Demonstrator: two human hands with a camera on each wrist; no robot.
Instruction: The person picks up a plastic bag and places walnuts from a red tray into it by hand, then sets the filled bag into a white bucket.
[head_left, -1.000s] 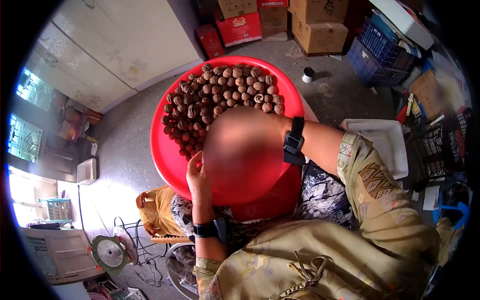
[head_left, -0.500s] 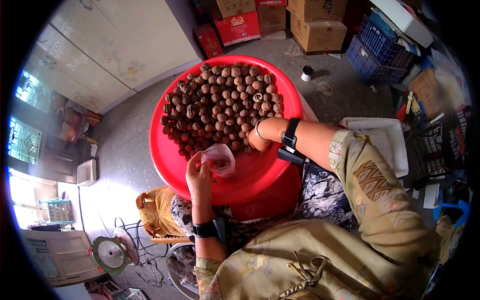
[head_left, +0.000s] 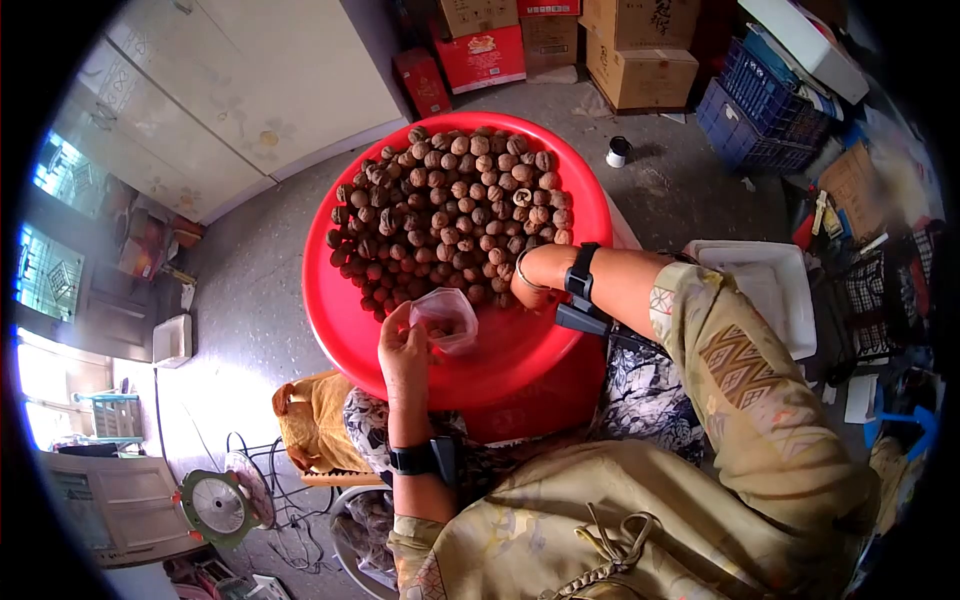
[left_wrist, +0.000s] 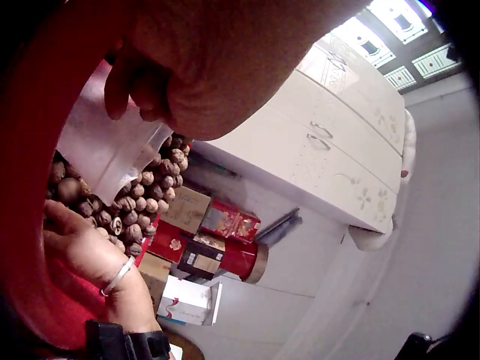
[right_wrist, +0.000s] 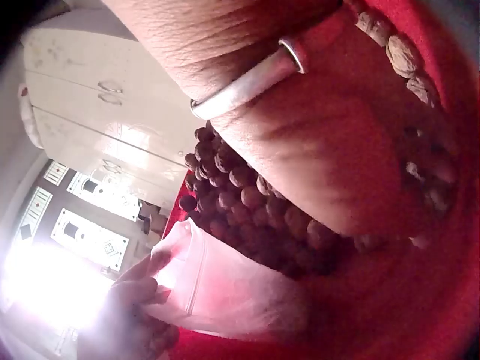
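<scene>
A round red basin (head_left: 340,325) sits at the person's lap with a wide heap of walnuts (head_left: 440,215) in it. The left hand (head_left: 403,352) pinches the rim of a clear plastic bag (head_left: 462,328) between thumb and fingers, its mouth up, with some walnuts inside. That bag (right_wrist: 225,292) hangs just over the basin floor in the right wrist view. At the near right edge of the heap, the right hand (head_left: 543,270), with a bangle (right_wrist: 247,88) on its wrist, reaches down among the walnuts; its fingertips are hidden from the head view, and I cannot tell what they hold.
A white cabinet (head_left: 235,90) stands at the back left. Cardboard boxes (head_left: 650,75) and blue crates (head_left: 750,125) are stacked behind. A white tub (head_left: 805,295) is on the right, and a fan (head_left: 218,505) with loose cables stands on the left floor.
The blur over the right hand and bag one second ago is gone. The right hand has drawn back toward the heap's near right edge; the left hand keeps its place with the bag.
</scene>
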